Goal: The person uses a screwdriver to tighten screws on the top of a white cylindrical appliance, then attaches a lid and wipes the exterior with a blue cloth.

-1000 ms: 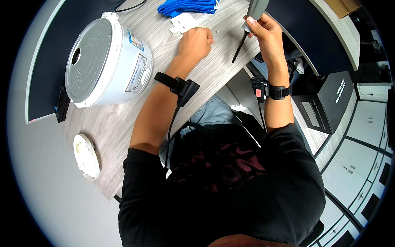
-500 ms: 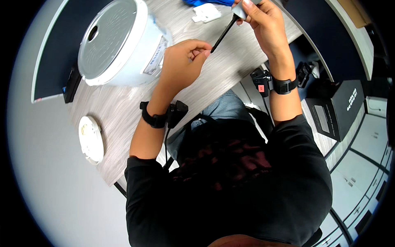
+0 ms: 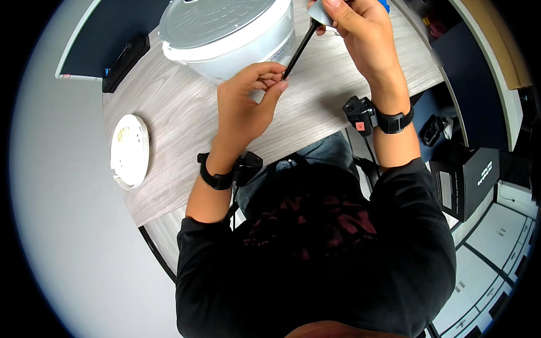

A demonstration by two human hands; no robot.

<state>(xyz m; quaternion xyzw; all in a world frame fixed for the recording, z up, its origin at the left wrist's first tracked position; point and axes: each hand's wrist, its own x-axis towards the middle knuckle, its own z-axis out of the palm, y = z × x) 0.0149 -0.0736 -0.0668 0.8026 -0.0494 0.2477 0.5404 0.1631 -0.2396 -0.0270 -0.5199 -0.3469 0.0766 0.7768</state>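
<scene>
A screwdriver with a grey handle and a long black shaft [image 3: 301, 49] slants down to the left between my hands. Its handle sits in my right hand [image 3: 360, 28], which is closed around it at the top edge of the view. My left hand [image 3: 248, 98] pinches the shaft's tip between thumb and forefinger; whether a small screw is there too is hidden. Just beyond my left hand stands a large white round appliance [image 3: 248, 53] with a grey disc-shaped face on top. The shaft's tip is in front of its side.
A white round cover [image 3: 131, 152] lies at the table's left edge. A black device [image 3: 126, 63] stands by the dark partition. To the right are a black box [image 3: 470, 183] and white cabinets [image 3: 499, 231]. Straps with small black units circle both my wrists.
My view has shifted, so the appliance appears farther right and higher, and the white cover higher. Both hands keep their hold on the screwdriver; its tip is slightly lower in view.
</scene>
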